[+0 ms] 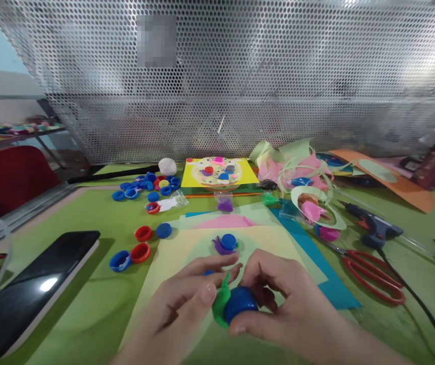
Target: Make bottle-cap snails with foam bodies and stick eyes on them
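Both hands meet low in the middle over a pale yellow paper sheet (187,253). My left hand (187,299) pinches a green clay shape (220,304) between thumb and fingers. My right hand (282,299) wraps round a blue bottle cap (240,304) pressed against that green clay. Just beyond the fingers lies a purple clay figure with a blue cap on it (225,244).
Loose blue and red caps (141,242) lie left, with more caps (147,185) and a white clay ball (167,166) behind. A black phone (38,284) sits at front left. Red scissors (373,276) and a glue gun (373,228) lie right. A decorated yellow card (217,173) is at the back.
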A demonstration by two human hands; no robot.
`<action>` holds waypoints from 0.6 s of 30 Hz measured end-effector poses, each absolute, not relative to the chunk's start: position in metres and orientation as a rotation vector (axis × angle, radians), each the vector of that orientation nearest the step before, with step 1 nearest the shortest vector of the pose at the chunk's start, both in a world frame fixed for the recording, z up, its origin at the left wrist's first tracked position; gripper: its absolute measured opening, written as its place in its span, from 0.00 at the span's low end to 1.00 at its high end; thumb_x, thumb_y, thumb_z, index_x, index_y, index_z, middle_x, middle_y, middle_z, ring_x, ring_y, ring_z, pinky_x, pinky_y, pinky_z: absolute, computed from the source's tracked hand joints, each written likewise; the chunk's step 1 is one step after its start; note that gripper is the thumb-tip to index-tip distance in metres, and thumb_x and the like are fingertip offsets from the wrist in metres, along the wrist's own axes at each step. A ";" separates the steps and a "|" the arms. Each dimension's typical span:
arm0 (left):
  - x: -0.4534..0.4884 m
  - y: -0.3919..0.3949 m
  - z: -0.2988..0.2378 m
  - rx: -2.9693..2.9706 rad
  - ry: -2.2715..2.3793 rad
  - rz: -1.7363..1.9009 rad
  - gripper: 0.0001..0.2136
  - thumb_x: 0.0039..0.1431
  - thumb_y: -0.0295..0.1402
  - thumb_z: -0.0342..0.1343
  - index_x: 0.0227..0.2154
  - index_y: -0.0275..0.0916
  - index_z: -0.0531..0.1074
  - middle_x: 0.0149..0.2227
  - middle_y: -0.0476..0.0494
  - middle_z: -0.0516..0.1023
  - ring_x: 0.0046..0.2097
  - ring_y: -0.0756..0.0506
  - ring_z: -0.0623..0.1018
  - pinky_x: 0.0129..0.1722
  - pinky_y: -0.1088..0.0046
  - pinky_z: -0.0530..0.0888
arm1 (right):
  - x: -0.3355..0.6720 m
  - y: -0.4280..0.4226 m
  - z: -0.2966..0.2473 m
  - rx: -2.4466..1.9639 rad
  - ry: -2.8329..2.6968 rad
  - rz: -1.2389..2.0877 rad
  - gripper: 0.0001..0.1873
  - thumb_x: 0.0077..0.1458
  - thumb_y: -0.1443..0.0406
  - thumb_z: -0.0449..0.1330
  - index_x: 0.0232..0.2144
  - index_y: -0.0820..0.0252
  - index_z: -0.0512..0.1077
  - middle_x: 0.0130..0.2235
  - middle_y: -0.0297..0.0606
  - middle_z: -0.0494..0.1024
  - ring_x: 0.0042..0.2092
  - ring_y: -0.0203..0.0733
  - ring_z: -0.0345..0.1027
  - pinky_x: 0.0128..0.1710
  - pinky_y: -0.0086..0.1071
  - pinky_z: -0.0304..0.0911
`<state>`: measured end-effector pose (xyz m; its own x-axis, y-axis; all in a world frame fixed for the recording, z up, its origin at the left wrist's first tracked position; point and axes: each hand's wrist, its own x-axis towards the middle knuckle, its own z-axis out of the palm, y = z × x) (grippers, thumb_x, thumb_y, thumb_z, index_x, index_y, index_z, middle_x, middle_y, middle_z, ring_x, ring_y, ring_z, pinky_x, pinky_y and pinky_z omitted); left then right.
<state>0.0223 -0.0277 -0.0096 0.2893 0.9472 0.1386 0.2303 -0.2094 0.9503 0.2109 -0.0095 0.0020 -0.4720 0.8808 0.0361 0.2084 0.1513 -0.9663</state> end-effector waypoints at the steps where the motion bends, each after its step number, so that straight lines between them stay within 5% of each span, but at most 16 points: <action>1: 0.021 -0.028 -0.010 1.677 1.075 1.019 0.12 0.61 0.38 0.48 0.43 0.56 0.75 0.53 0.52 0.73 0.56 0.42 0.70 0.54 0.64 0.68 | 0.211 -0.009 0.002 -1.044 -1.810 1.342 0.20 0.38 0.57 0.69 0.23 0.58 0.61 0.21 0.25 0.62 0.23 0.29 0.50 0.20 0.25 0.48; 10: 0.020 -0.028 -0.003 1.976 1.216 1.179 0.11 0.47 0.33 0.62 0.35 0.55 0.78 0.52 0.49 0.74 0.50 0.38 0.74 0.39 0.71 0.77 | 0.213 -0.007 -0.006 -1.131 -1.905 1.222 0.17 0.42 0.57 0.67 0.24 0.57 0.61 0.20 0.25 0.62 0.23 0.30 0.50 0.20 0.25 0.48; 18: 0.020 -0.028 -0.007 1.924 1.133 1.224 0.13 0.48 0.27 0.61 0.35 0.55 0.77 0.49 0.52 0.76 0.49 0.43 0.75 0.43 0.73 0.76 | 0.215 -0.007 -0.005 -1.128 -1.935 1.197 0.18 0.40 0.57 0.68 0.24 0.56 0.62 0.20 0.25 0.63 0.23 0.30 0.51 0.19 0.24 0.48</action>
<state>0.0197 -0.0279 -0.0068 0.2156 0.8841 0.4145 0.3455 -0.4661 0.8145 0.2145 -0.0070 -0.0053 -0.4640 0.8845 0.0499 0.3505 0.2350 -0.9066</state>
